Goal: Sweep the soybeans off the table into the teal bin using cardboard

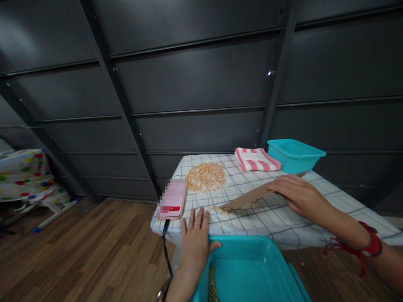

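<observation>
My left hand (195, 237) lies flat with fingers stretched out on the near edge of the table, touching the rim of a teal plastic tub (252, 268) held below the table edge; some yellow grains lie inside the tub. My right hand (297, 195) rests palm down, fingers extended, on a brown cardboard piece (247, 200) that slopes onto the checked tablecloth (277, 218). A few loose grains sit at the cardboard's left tip. A pile of yellow grains (206, 176) lies farther back on the cloth.
A pink phone case (172, 199) with a dark strap sits at the table's left edge. A pink-and-white striped cloth (256, 159) and a second teal tub (294, 155) stand at the back. Dark metal wall behind, wooden floor left, dotted fabric (25, 174) far left.
</observation>
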A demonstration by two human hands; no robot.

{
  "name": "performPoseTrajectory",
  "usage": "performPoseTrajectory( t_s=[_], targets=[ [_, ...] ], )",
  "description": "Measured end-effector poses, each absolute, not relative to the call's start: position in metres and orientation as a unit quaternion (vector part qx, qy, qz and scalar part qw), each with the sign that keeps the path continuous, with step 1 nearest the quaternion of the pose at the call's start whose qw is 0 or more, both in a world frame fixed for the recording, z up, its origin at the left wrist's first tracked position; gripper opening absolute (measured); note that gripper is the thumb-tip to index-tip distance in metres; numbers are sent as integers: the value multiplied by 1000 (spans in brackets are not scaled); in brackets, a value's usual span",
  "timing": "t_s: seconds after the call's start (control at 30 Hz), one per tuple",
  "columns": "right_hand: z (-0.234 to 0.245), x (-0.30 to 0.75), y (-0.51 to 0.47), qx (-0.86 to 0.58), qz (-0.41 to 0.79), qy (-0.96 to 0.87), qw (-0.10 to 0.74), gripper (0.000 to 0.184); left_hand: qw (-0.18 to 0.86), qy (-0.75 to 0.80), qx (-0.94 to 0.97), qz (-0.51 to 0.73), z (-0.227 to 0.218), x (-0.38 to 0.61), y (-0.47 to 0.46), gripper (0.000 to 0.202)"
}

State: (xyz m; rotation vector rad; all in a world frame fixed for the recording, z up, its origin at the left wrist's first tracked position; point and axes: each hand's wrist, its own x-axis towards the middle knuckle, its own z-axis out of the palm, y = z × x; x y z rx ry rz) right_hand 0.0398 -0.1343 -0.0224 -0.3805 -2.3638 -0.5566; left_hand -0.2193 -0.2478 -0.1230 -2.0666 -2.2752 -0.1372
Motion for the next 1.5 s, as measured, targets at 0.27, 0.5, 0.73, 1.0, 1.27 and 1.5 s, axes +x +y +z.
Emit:
performPoseTrajectory(
  t_s=[0.27,0.5,0.73,1.0,1.27,1.5],
  targets=[
    [-20,38,-143,-139,-209,-910,330,39,34,-740,-671,-38,-121,-220,-247,75],
    [-22,36,-142,-154,-224,-901,339,39,42,-741,-669,-33,-122,-220,-248,74],
    [-25,26,-140,-152,-218,-906,328,40,36,-740,-671,-36,-121,-217,-249,73],
    [-17,28,-142,-138,-224,-906,331,38,26,-742,-668,-45,-119,-216,-249,74],
    [-15,13,-144,-127,-241,-902,336,35,14,-745,-665,-49,-118,-214,-249,76],
    [-14,19,-144,-135,-239,-905,326,34,16,-747,-664,-33,-116,-214,-249,76]
  ],
)
